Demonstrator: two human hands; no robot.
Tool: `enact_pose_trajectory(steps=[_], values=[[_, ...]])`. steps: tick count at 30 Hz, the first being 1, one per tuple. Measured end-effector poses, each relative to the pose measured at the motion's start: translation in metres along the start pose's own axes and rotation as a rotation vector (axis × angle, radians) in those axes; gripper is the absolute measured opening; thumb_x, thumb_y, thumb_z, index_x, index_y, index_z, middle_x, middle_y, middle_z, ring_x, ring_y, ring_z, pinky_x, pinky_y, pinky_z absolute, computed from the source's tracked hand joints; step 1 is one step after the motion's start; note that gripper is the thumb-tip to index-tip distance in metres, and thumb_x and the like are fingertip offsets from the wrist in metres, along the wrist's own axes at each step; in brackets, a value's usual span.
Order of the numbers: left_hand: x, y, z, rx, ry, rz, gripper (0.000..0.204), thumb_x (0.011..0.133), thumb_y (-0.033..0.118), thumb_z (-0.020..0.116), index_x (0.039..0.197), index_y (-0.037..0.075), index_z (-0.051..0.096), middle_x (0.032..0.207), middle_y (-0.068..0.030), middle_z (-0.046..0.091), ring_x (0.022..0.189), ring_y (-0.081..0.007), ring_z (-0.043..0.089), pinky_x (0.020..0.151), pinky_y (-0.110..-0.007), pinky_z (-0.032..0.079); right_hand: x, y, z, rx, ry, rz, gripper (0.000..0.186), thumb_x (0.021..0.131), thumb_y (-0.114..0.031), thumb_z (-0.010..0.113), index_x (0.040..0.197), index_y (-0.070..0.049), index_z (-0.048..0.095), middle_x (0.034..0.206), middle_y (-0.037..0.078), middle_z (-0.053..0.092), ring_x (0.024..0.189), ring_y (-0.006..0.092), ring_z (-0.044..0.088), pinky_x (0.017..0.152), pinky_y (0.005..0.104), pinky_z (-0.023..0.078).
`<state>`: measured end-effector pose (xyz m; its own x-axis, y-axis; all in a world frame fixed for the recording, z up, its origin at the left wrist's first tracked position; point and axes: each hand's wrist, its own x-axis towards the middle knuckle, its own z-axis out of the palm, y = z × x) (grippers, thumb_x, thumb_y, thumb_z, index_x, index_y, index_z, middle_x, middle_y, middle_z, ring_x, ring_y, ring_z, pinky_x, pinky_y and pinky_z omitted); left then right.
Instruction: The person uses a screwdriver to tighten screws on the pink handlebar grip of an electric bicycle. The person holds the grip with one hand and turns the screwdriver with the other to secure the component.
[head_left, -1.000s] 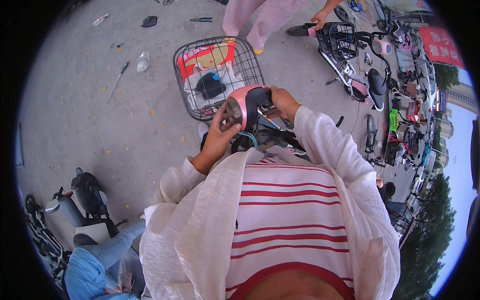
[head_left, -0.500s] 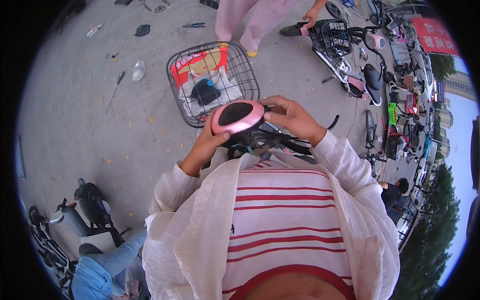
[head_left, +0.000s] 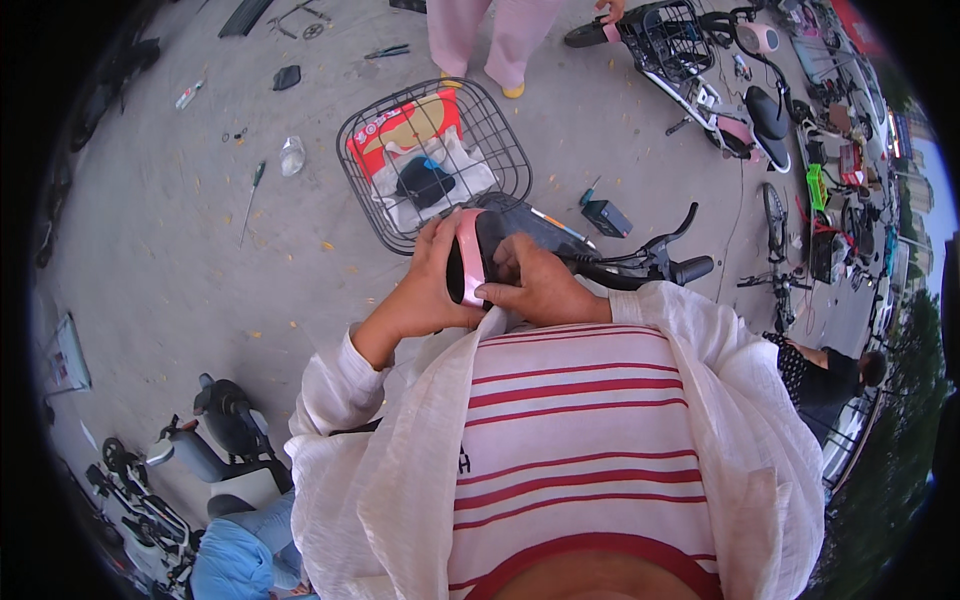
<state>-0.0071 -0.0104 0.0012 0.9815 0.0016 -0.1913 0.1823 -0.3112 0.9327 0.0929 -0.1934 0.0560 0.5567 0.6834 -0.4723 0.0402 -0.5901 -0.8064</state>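
A pink and black lamp housing (head_left: 470,255) is held on its side close to my body, with both hands on it. My left hand (head_left: 425,290) wraps its fingers round the left side. My right hand (head_left: 535,280) grips the right side, thumb near the pink band, some fingers blurred. Beyond them is a wire basket (head_left: 445,80) containing a red package (head_left: 400,125), white wrapping and a dark object (head_left: 425,180). A handlebar grip (head_left: 690,270) and cables show right of my hands, partly behind them.
A person in pink trousers (head_left: 505,40) stands ahead by a small white bike (head_left: 680,100). Screwdriver (head_left: 250,205), pliers (head_left: 388,50) and black box (head_left: 605,220) lie on the pavement. Seated scooters and a person in blue (head_left: 230,560) are lower left; parts, bikes and another person (head_left: 830,375) line the right.
The lamp housing has turned on its side and come down toward my body. My hands moved with it, the right one bending inward. More handlebar and a black box now show on the right.
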Motion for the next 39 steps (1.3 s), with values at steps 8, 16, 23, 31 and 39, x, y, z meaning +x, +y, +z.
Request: enact_pose_trajectory(steps=[8,16,23,31,39], values=[[0.001,0.007,-0.005,-0.006,-0.037,-0.04,0.12,0.056,0.022,0.086,0.155,0.009,0.021,0.153,-0.0272,0.021,0.142,-0.0456,0.027,0.115,-0.046,0.033,0.001,0.003,-0.004,-0.27,-0.197,-0.145,0.044,0.091,-0.034,0.069,0.101,0.006,0.052,0.093,0.032,0.064,0.09,0.0474,0.064,0.074,0.0473,0.051],[0.013,-0.003,-0.013,-0.124,-0.133,-0.024,0.12,0.054,0.023,0.088,0.154,0.006,0.024,0.153,-0.0252,0.025,0.145,-0.0411,0.025,0.116,-0.043,0.029,0.005,0.012,-0.004,-0.25,-0.172,-0.277,0.04,0.09,-0.031,0.069,0.095,0.004,0.051,0.085,0.032,0.063,0.081,0.0495,0.063,0.069,0.051,0.049],[0.022,-0.021,-0.015,-0.199,-0.182,0.033,0.122,0.052,0.022,0.089,0.153,0.005,0.024,0.153,-0.0248,0.025,0.146,-0.0401,0.024,0.118,-0.042,0.024,0.007,0.014,0.002,-0.257,-0.057,-0.29,0.037,0.084,-0.028,0.074,0.086,0.003,0.054,0.076,0.027,0.063,0.07,0.0459,0.064,0.061,0.0492,0.049],[0.027,-0.021,-0.021,-0.285,-0.229,0.047,0.123,0.049,0.02,0.089,0.153,0.003,0.025,0.151,-0.0223,0.029,0.145,-0.0372,0.027,0.116,-0.039,0.028,0.01,0.011,0.003,-0.29,-0.036,-0.287,0.037,0.082,-0.03,0.075,0.082,0.002,0.056,0.072,0.026,0.063,0.067,0.045,0.063,0.06,0.0502,0.048],[0.026,-0.03,-0.023,-0.373,-0.209,-0.029,0.12,0.058,0.023,0.088,0.155,0.007,0.02,0.152,-0.0192,0.03,0.142,-0.0344,0.033,0.115,-0.042,0.031,0.006,0.008,0.007,-0.28,-0.001,-0.243,0.038,0.083,-0.03,0.074,0.085,0.003,0.055,0.075,0.026,0.063,0.069,0.045,0.064,0.061,0.0488,0.05]])
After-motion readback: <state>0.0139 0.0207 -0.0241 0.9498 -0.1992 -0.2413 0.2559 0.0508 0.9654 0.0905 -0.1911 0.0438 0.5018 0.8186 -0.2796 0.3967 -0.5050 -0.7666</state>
